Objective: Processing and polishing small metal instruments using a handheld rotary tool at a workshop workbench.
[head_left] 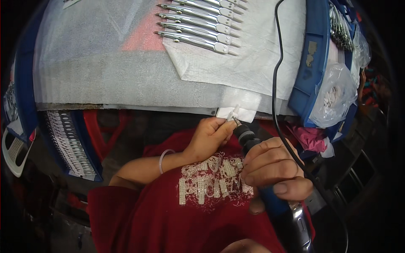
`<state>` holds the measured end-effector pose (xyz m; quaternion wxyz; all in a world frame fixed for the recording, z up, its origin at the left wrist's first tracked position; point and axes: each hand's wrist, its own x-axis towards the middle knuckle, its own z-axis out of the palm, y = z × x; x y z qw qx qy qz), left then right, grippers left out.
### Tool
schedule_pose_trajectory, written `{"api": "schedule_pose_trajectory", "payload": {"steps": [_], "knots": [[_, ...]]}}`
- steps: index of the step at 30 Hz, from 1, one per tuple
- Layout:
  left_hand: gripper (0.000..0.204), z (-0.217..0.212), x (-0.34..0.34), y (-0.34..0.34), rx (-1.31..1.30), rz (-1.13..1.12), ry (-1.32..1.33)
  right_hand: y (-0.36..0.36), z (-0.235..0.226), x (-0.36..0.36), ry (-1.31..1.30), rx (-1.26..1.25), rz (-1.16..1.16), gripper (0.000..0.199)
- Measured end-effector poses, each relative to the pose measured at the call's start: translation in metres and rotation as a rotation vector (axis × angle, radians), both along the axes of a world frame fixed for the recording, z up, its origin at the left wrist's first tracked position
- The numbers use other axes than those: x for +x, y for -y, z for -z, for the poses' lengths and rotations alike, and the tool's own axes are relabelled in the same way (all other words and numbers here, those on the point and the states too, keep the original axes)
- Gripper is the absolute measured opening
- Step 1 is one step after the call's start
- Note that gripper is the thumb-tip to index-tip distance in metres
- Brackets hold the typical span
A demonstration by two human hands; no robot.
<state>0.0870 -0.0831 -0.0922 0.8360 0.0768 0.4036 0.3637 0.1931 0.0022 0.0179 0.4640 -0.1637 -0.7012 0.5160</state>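
Two blue trays (312, 63), metal parts (69, 141)

Bright centre; dark, bent fisheye rim; slight blur

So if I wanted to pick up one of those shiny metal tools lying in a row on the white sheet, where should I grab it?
Probably take the nearest metal tool by its thick, flat right part, coming down from above. The left end narrows to a sharp point, so keep fingers off that. It lies flat on the white sheet, with its neighbours close alongside, so pinch it across its narrow sides.
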Motion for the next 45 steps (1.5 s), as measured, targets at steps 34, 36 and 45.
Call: {"api": "schedule_pose_trajectory", "payload": {"steps": [34,36,45], "knots": [[0.024,-0.006,0.002,-0.005,0.004,-0.023,-0.061,-0.012,0.001,0.011,-0.014,-0.076,-0.095,0.037],[0.024,-0.01,0.001,-0.006,-0.001,-0.018,-0.072,-0.012,-0.002,0.01,0.02,-0.09,-0.135,0.036],[0.026,-0.005,0.005,-0.004,-0.024,-0.055,-0.071,-0.022,0.001,0.017,0.133,0.047,-0.239,0.048]]}}
